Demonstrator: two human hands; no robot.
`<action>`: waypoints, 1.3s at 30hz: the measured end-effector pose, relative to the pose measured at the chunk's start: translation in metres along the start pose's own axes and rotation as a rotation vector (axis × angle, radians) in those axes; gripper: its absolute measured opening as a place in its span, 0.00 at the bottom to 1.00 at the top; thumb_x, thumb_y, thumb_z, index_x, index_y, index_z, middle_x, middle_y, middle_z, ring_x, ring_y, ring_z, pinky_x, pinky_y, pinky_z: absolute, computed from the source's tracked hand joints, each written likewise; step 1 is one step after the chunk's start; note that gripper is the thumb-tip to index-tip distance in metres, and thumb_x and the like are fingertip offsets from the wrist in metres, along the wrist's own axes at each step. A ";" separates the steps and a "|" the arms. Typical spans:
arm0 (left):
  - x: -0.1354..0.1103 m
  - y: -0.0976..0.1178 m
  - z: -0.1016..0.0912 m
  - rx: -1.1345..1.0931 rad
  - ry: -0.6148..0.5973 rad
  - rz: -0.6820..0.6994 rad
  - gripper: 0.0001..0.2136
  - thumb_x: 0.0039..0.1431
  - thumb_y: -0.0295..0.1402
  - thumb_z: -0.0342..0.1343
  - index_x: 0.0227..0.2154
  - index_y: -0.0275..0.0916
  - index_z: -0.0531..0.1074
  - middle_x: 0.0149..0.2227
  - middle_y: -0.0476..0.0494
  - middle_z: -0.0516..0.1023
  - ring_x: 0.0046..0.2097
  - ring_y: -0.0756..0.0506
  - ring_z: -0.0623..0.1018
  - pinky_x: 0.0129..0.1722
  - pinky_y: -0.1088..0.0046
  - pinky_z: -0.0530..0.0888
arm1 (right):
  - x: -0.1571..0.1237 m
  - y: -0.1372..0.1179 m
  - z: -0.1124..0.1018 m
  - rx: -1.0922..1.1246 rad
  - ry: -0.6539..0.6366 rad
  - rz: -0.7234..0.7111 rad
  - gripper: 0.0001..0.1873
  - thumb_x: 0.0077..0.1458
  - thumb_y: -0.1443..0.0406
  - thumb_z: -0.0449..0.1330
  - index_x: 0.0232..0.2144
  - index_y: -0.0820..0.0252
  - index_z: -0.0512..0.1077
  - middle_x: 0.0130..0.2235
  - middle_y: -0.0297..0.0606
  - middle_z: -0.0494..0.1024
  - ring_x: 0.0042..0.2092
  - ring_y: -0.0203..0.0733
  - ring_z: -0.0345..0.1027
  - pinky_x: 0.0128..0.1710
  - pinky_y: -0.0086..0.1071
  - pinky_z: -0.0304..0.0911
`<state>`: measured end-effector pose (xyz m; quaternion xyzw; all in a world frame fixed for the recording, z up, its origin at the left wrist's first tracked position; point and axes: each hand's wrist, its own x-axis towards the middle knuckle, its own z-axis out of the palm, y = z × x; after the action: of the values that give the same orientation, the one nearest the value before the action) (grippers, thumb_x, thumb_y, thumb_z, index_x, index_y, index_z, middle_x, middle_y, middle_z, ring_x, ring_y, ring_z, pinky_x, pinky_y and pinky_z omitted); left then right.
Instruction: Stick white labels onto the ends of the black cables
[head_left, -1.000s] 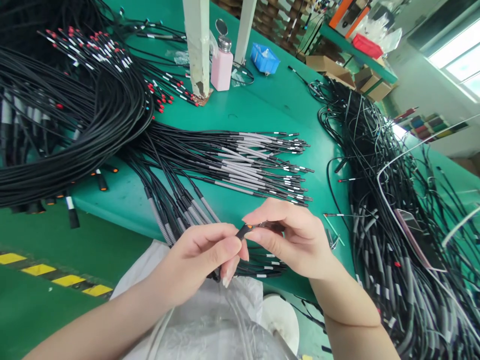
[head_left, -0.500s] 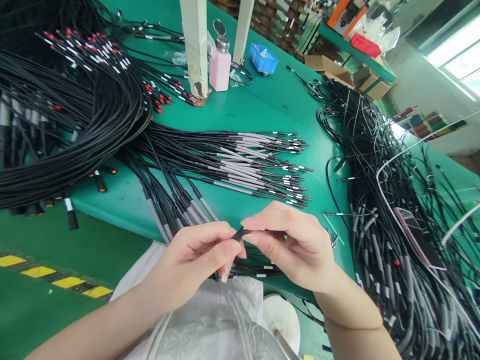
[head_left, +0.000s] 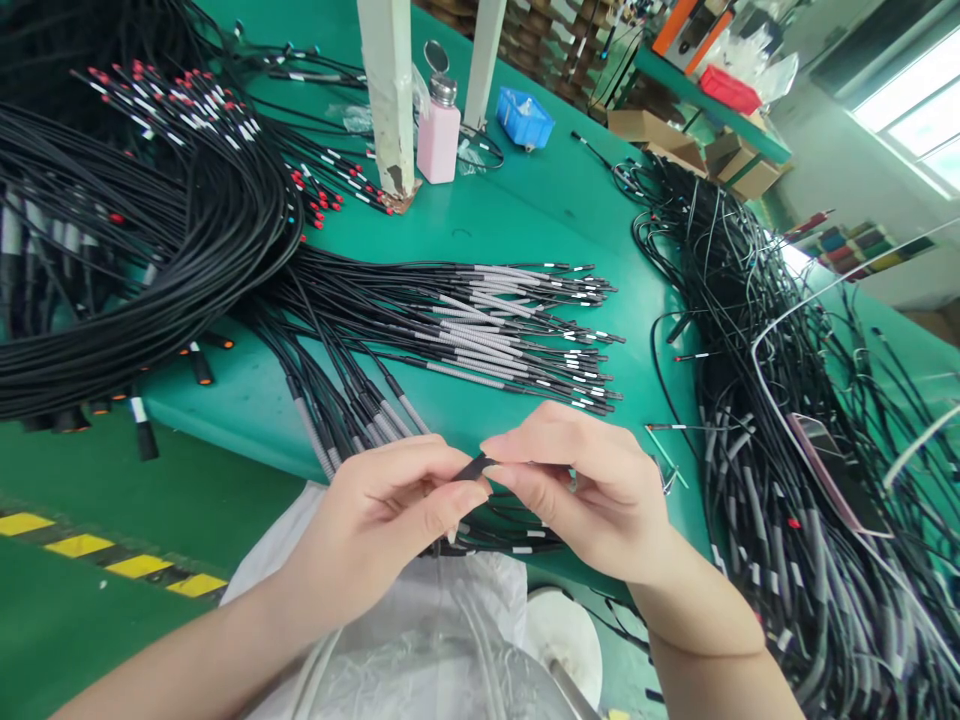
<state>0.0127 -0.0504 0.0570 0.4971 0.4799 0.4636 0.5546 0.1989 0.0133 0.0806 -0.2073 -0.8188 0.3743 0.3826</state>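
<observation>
Between my two hands is a short black piece point(head_left: 474, 467), apparently a cable end or sleeve; most of it is hidden by fingers. My left hand point(head_left: 401, 500) pinches its left part between thumb and forefinger. The thumb and fingertips of my right hand point(head_left: 581, 485) are closed on its right part, and a dark length shows beneath those fingers. Just beyond my hands, black cables with grey ribbed sleeves point(head_left: 480, 340) and white labels lie fanned on the green table point(head_left: 525, 225). More grey-sleeved cables point(head_left: 367, 410) hang over the near edge beside my left hand.
Thick coils of black cable point(head_left: 217, 240) fill the left side. A tangled cable heap point(head_left: 750, 400) with a phone point(head_left: 829, 470) on it lies at right. A pink bottle point(head_left: 438, 135), a blue bin point(head_left: 525, 118) and a white post point(head_left: 388, 100) stand at the back.
My left hand has shifted slightly, its fingers curling in behind the thumb. More of the black piece shows between the hands. The right hand stays almost still.
</observation>
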 end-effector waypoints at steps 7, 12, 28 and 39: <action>0.000 0.003 0.001 0.022 0.045 -0.043 0.10 0.59 0.33 0.62 0.23 0.40 0.74 0.22 0.53 0.69 0.25 0.51 0.67 0.24 0.75 0.64 | -0.001 -0.004 -0.002 -0.043 -0.021 0.008 0.13 0.62 0.74 0.61 0.47 0.57 0.76 0.31 0.35 0.78 0.30 0.36 0.67 0.25 0.29 0.65; 0.001 0.002 0.002 -0.047 0.083 -0.097 0.10 0.58 0.32 0.62 0.22 0.40 0.72 0.23 0.54 0.70 0.26 0.51 0.68 0.25 0.76 0.65 | -0.002 -0.007 -0.001 -0.020 -0.067 -0.036 0.15 0.63 0.75 0.60 0.49 0.56 0.75 0.35 0.36 0.81 0.32 0.37 0.70 0.29 0.30 0.69; 0.001 -0.008 -0.001 -0.352 -0.054 -0.274 0.17 0.60 0.40 0.62 0.19 0.40 0.71 0.17 0.53 0.72 0.23 0.51 0.68 0.25 0.75 0.63 | 0.001 0.001 0.001 0.109 0.034 0.189 0.07 0.62 0.69 0.64 0.43 0.56 0.76 0.37 0.35 0.82 0.30 0.33 0.70 0.25 0.27 0.65; 0.004 -0.008 0.001 -0.401 -0.068 -0.325 0.18 0.56 0.43 0.65 0.17 0.40 0.72 0.16 0.51 0.71 0.21 0.51 0.67 0.24 0.73 0.63 | 0.003 0.008 0.004 0.278 0.061 0.342 0.09 0.61 0.66 0.66 0.45 0.54 0.75 0.37 0.34 0.79 0.34 0.34 0.73 0.30 0.28 0.69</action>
<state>0.0143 -0.0475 0.0487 0.3089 0.4332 0.4372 0.7251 0.1946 0.0182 0.0741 -0.2995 -0.7005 0.5365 0.3631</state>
